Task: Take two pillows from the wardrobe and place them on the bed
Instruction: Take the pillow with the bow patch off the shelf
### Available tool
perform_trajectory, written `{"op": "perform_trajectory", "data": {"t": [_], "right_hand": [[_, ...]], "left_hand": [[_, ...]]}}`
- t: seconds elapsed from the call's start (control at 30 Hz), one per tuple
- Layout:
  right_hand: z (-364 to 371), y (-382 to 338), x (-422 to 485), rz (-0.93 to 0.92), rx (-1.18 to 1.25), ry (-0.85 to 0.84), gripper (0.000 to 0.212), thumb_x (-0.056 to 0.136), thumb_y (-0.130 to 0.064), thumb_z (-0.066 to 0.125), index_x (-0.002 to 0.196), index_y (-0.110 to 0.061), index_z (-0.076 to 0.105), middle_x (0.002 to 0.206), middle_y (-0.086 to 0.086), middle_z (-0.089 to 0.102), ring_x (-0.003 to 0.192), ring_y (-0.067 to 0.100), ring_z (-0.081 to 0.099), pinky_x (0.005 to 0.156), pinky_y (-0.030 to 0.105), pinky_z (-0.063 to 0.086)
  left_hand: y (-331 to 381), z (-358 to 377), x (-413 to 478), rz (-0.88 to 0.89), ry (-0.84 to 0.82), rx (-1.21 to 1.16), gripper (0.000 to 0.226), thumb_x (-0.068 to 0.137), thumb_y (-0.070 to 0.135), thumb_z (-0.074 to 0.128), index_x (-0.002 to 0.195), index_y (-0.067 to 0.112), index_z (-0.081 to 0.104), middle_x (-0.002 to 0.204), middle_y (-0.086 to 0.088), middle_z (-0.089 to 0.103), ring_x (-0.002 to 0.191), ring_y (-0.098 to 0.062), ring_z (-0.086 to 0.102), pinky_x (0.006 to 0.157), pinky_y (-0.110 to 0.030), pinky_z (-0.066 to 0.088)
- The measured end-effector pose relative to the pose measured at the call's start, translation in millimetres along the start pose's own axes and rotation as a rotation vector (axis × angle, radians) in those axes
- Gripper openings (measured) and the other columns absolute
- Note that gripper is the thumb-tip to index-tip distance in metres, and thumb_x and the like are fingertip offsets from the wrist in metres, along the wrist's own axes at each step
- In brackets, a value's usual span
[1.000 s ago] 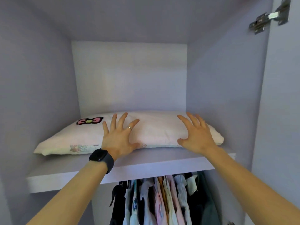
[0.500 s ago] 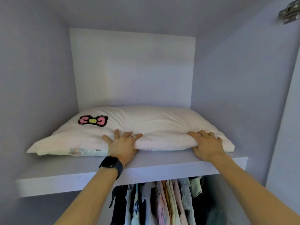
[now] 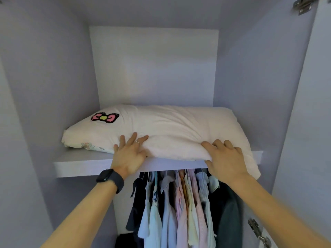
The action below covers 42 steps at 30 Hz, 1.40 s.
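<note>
A pale pink pillow [image 3: 172, 126] with a pink bow patch lies on the wardrobe's upper shelf [image 3: 80, 163], its right front corner hanging over the shelf edge. My left hand [image 3: 129, 154], with a ring and a dark watch on the wrist, grips the pillow's front edge near the middle, fingers on top. My right hand [image 3: 225, 156] grips the front edge further right, fingers curled over the bunched fabric. Only one pillow is visible here.
Several shirts and dark garments [image 3: 179, 203] hang on a rail below the shelf. The wardrobe's side walls [image 3: 44, 86] close in left and right. Door hinges [image 3: 302, 4] show at the upper right and lower right.
Both hands went from hovering over the pillow to gripping its front edge. The pillow has slid forward and to the right, and its right corner now overhangs the shelf.
</note>
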State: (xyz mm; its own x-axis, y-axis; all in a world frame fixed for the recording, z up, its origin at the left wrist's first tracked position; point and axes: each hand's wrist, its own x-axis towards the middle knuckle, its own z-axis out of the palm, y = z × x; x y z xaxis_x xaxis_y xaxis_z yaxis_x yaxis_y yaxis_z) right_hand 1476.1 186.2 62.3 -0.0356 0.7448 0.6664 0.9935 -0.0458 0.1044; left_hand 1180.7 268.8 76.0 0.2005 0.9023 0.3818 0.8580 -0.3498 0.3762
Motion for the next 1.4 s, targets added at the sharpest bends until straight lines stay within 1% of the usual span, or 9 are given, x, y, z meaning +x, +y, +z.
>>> {"op": "perform_trajectory", "data": {"t": [0.17, 0.3, 0.43, 0.5, 0.6, 0.77, 1.0, 1.17, 1.4], "right_hand": [[-5.4, -50.0, -61.1, 0.119, 0.147, 0.064, 0.059, 0.063, -0.022, 0.077, 0.12, -0.025, 0.061, 0.096, 0.005, 0.062, 0.083, 0.029, 0.055, 0.065, 0.04, 0.042], [-9.5, -85.2, -103.1, 0.155, 0.213, -0.006, 0.061, 0.065, -0.026, 0.075, 0.123, -0.027, 0.056, 0.103, 0.003, 0.06, 0.088, 0.028, 0.057, 0.066, 0.042, 0.046], [-11.9, -112.5, -133.0, 0.129, 0.217, -0.073, 0.059, 0.062, -0.022, 0.077, 0.117, -0.023, 0.055, 0.097, 0.003, 0.057, 0.075, 0.026, 0.055, 0.054, 0.036, 0.047], [-8.5, -124.0, -143.3, 0.103, 0.227, -0.126, 0.059, 0.062, -0.022, 0.08, 0.115, -0.021, 0.055, 0.094, 0.004, 0.055, 0.067, 0.023, 0.053, 0.043, 0.031, 0.042], [-3.6, -138.1, -155.0, 0.04, 0.23, -0.212, 0.059, 0.068, -0.031, 0.079, 0.119, -0.021, 0.053, 0.098, 0.004, 0.054, 0.064, 0.019, 0.048, 0.043, 0.028, 0.032], [-11.1, -147.5, -148.6, -0.015, 0.466, -0.449, 0.048, 0.094, -0.048, 0.044, 0.141, -0.038, 0.038, 0.139, -0.004, 0.049, 0.114, 0.024, 0.055, 0.084, 0.039, 0.052], [-49.2, -132.7, -61.1, 0.163, 0.468, -0.007, 0.036, 0.09, -0.051, 0.053, 0.122, -0.034, 0.059, 0.121, -0.006, 0.058, 0.109, 0.021, 0.058, 0.081, 0.041, 0.054], [-60.0, -84.2, 28.7, 0.422, 0.543, -0.108, 0.049, 0.089, -0.055, 0.059, 0.13, -0.028, 0.058, 0.142, 0.008, 0.047, 0.134, 0.032, 0.038, 0.107, 0.04, 0.035], [-47.8, -45.6, 56.2, 0.664, 1.009, -0.26, 0.042, 0.083, -0.054, 0.071, 0.112, -0.026, 0.058, 0.127, -0.001, 0.058, 0.102, 0.021, 0.055, 0.065, 0.028, 0.039]], "left_hand": [[14.7, 15.7, -53.1, -0.136, 0.235, -0.347, 0.053, 0.094, 0.059, 0.041, 0.145, 0.042, 0.038, 0.165, 0.0, 0.011, 0.151, -0.031, 0.001, 0.121, -0.052, 0.009], [40.1, 22.6, -79.3, -0.357, 0.369, -0.681, 0.057, 0.089, 0.048, 0.059, 0.143, 0.038, 0.042, 0.163, -0.005, 0.003, 0.139, -0.015, 0.028, 0.117, -0.036, 0.027], [40.2, 26.9, -87.0, -0.489, 0.403, -1.111, 0.056, 0.086, 0.031, 0.064, 0.136, 0.043, 0.044, 0.133, 0.006, 0.047, 0.122, -0.018, 0.051, 0.105, -0.043, 0.046], [33.1, 27.0, -92.4, -0.502, 0.416, -1.102, 0.054, 0.087, 0.024, 0.064, 0.132, 0.045, 0.043, 0.114, 0.011, 0.055, 0.109, -0.022, 0.059, 0.096, -0.048, 0.053], [14.2, 24.1, -100.6, -0.497, 0.413, -0.971, 0.061, 0.087, 0.016, 0.066, 0.135, 0.043, 0.04, 0.125, 0.001, 0.054, 0.112, -0.025, 0.059, 0.098, -0.045, 0.052], [-23.2, 14.4, -107.3, -0.44, 0.369, -0.801, 0.067, 0.087, 0.009, 0.065, 0.144, 0.036, 0.041, 0.136, -0.006, 0.053, 0.124, -0.024, 0.053, 0.107, -0.038, 0.044], [-58.7, 6.5, -107.5, -0.335, 0.336, -0.685, 0.068, 0.087, 0.01, 0.064, 0.145, 0.038, 0.042, 0.123, 0.0, 0.056, 0.109, -0.017, 0.052, 0.103, -0.03, 0.043], [-80.9, 1.4, -107.4, -0.301, 0.301, -0.736, 0.068, 0.086, 0.008, 0.065, 0.14, 0.042, 0.045, 0.131, 0.004, 0.055, 0.116, -0.017, 0.053, 0.104, -0.03, 0.044], [-100.8, -13.3, -98.6, -0.373, 0.204, -0.973, 0.054, 0.087, 0.009, 0.058, 0.122, 0.05, 0.056, 0.13, 0.007, 0.055, 0.114, -0.019, 0.055, 0.102, -0.042, 0.048]]}}
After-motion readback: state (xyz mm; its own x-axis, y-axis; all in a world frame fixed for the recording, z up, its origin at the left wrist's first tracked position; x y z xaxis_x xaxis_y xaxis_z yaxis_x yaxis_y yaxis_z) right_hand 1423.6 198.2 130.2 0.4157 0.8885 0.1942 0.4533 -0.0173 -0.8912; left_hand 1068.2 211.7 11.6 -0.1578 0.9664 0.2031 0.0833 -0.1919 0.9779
